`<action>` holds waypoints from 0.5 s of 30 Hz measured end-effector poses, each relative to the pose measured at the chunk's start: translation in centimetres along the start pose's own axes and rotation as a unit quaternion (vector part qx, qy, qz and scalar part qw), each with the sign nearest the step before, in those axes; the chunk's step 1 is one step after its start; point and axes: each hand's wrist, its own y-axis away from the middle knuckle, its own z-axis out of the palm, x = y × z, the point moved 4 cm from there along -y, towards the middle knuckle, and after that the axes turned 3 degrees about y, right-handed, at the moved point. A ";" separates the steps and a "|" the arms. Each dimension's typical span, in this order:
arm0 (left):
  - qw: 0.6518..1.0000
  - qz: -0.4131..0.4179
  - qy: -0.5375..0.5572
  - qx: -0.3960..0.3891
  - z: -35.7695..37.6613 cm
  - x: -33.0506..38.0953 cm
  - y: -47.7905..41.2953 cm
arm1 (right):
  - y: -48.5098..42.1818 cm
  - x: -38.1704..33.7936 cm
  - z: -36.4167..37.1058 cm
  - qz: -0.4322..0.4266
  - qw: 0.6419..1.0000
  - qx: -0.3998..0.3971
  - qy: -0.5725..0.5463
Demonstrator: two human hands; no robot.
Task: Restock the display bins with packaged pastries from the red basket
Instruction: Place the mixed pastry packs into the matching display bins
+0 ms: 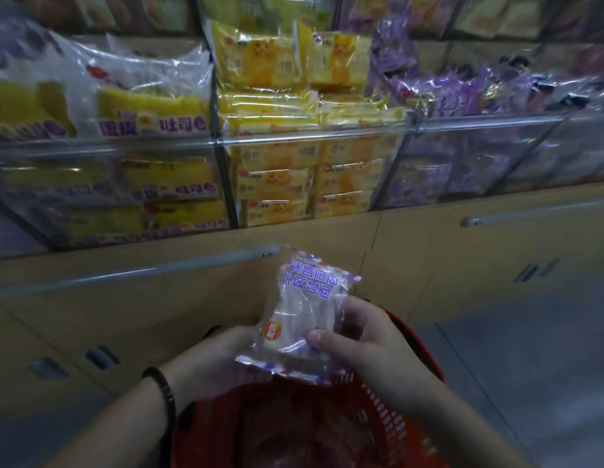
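Observation:
Both of my hands hold one clear pastry packet [300, 312] with purple lettering and a purple-white edge, lifted above the red basket [388, 420]. My left hand [223, 356] supports it from below and behind; a black band is on that wrist. My right hand [361, 342] grips its right side, thumb on the front. The basket sits low in front of me, with more wrapped pastries dimly visible inside. Above stand the clear display bins [314, 140]: yellow toast packets [152, 116] at left, yellow cat-print packets [294, 96] in the middle, purple packets [462, 96] at right.
Below the bins runs a beige cabinet [125, 298] with long grey handles [135, 268] and small recessed pulls. Grey floor [537, 349] lies to the right of the basket. Further packets fill a higher shelf at the top of the view.

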 end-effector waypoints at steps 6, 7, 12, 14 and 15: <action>0.994 0.075 0.072 -0.044 2.3 1.6 1.9 | -0.7 1.1 -3.8 0.057 0.980 0.155 -0.115; 0.992 0.082 0.084 -0.052 2.4 1.7 2.2 | -0.8 1.3 -4.3 0.074 0.974 0.156 -0.147; 0.987 0.122 0.099 -0.032 2.4 2.7 3.0 | -1.0 1.8 -4.4 0.129 0.969 0.107 -0.184; 0.985 0.131 0.111 -0.012 2.1 2.7 3.0 | -0.9 1.9 -4.1 0.127 0.978 0.084 -0.140; 0.984 0.136 0.115 -0.008 2.0 2.7 3.0 | -0.8 1.9 -3.9 0.123 0.980 0.077 -0.133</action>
